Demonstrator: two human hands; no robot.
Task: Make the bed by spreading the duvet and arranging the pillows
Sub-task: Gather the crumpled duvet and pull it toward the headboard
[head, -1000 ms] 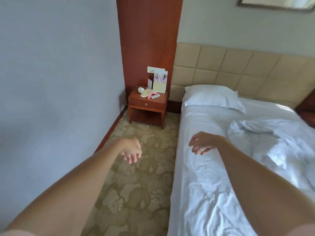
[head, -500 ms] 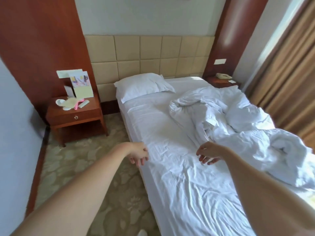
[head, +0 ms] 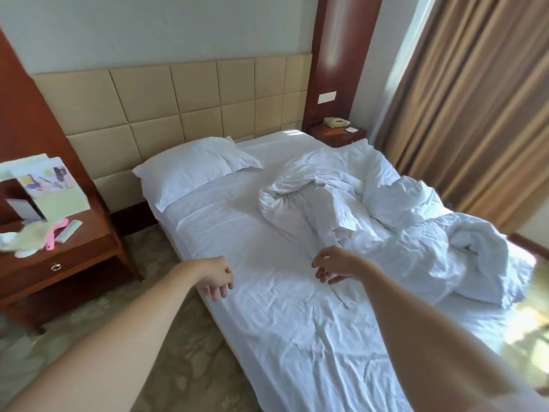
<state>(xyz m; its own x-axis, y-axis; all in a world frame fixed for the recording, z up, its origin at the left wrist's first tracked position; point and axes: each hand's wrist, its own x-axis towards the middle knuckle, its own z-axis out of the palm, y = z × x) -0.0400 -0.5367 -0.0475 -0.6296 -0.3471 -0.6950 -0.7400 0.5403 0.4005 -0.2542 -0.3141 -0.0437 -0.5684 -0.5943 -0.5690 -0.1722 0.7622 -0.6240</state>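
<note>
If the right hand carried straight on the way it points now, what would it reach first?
Probably the crumpled duvet. The right hand reaches forward over the sheet, empty, fingers loosely curled, and the duvet's nearest twisted fold lies just beyond its fingertips. How high the hand is above the bed is unclear from this one view.

One bed (head: 297, 307) carries one white pillow (head: 193, 168) at its far left and one crumpled duvet (head: 386, 221) on its right. Two nightstands flank it, the left nightstand (head: 74, 263) and the far right nightstand (head: 335, 135), which holds one telephone (head: 335, 122). Two bare hands reach in, left (head: 215, 278) and right (head: 332, 263).
</note>
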